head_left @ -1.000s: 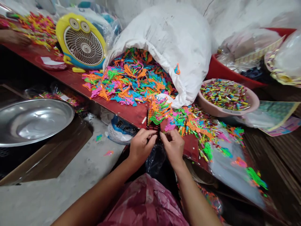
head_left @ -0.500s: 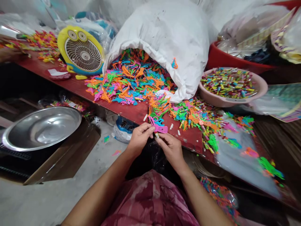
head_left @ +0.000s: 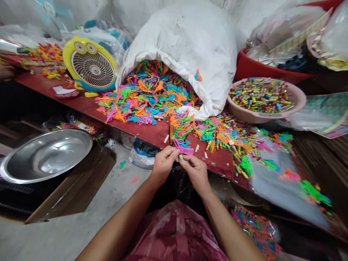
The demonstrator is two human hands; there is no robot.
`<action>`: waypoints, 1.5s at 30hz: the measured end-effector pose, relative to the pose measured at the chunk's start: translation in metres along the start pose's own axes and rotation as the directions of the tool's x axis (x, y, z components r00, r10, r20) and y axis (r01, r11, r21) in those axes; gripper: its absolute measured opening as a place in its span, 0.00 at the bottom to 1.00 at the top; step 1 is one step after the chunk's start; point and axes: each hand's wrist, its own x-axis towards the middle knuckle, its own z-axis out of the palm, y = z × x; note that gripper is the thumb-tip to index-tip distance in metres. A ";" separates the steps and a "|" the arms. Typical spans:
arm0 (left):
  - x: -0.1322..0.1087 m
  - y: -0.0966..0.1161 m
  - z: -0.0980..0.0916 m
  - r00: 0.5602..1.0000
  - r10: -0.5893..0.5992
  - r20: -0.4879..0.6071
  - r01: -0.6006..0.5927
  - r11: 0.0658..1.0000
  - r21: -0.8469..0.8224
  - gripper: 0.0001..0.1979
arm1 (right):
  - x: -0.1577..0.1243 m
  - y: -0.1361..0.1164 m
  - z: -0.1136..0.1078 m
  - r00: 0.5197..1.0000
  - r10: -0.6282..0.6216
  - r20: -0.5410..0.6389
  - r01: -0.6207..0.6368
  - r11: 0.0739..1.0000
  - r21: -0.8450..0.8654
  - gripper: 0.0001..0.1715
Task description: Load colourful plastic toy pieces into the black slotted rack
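Pink plastic toy pistol (head_left: 184, 148) sits pinched in narrow grips, the left hand (head_left: 163, 164) and right hand (head_left: 194, 173) meeting at its lower end, just off the edge of the red table (head_left: 152, 132). Beyond it, a white sack (head_left: 190, 40) spills a heap of multicoloured plastic pieces (head_left: 146, 94); a pink basin (head_left: 261, 116) of small striped tubes (head_left: 261, 96) stands to the right.

From where I'm watching, the table (head_left: 152, 132) runs across the view. A white sack (head_left: 185, 40) lies on it, spilling plastic pieces (head_left: 144, 96) forward, with a fan (head_left: 91, 65) to its left and a basin (head_left: 262, 98) of small tubes to its right — a red tub (head_left: 252, 67) behind that. A steel bowl (head_left: 45, 156) sits below the table, leftward.
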 end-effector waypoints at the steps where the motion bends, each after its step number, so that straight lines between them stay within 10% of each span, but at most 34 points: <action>1: 0.001 -0.001 0.001 1.000 -0.024 0.004 0.024 1.000 -0.019 0.19 | 0.002 0.001 -0.002 1.000 0.005 0.010 -0.005 1.000 0.004 0.11; 23: 0.010 0.002 0.002 0.970 -0.037 0.242 0.005 0.991 0.133 0.17 | 0.003 0.006 -0.022 0.968 0.235 0.087 -0.248 0.948 0.200 0.14; 45: 0.010 0.008 0.012 0.989 0.144 0.016 -0.144 0.969 0.200 0.13 | 0.004 -0.003 -0.018 0.976 0.204 0.077 -0.216 0.948 0.234 0.15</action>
